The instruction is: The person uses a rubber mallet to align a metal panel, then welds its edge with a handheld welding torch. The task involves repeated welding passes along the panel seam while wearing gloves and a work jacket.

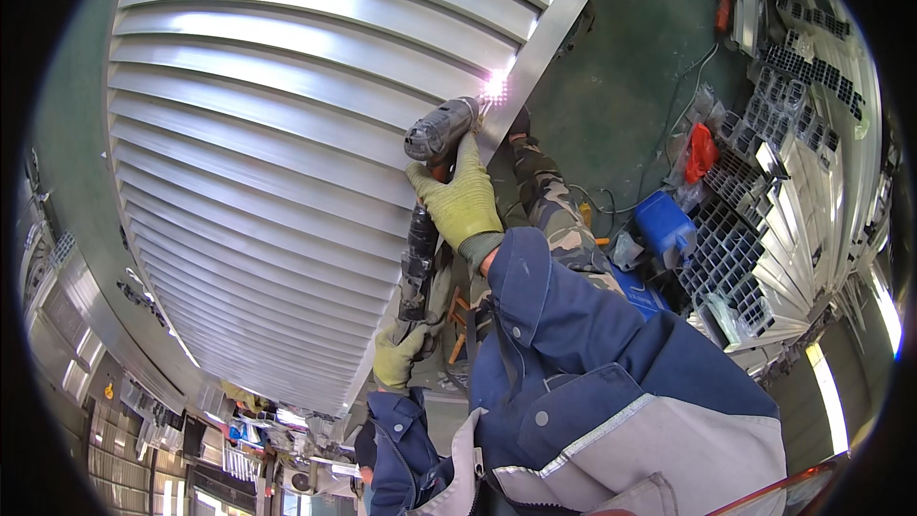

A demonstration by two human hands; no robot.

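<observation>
A dark cordless drill [442, 134] is in my right hand [460, 196], which wears a yellow-green glove wrapped around the grip. Its front end points at the inner edge of a silver frame bar [549, 48], where a bright pinkish glare hides the tip. Lower down, my gloved left hand [396, 355] has its fingers curled at the bottom end of a long black tool [418, 263], whose exact kind I cannot make out. Both hands are beside a large silver louvred panel [258, 143] with many parallel slats.
Camouflage trouser legs [557, 201] stand beside the frame. To the right are a blue jug [666, 223], a red object [701, 153], a cable on the green floor [621, 115] and stacked metal profiles [726, 263]. A cluttered work area [287, 430] lies at lower left.
</observation>
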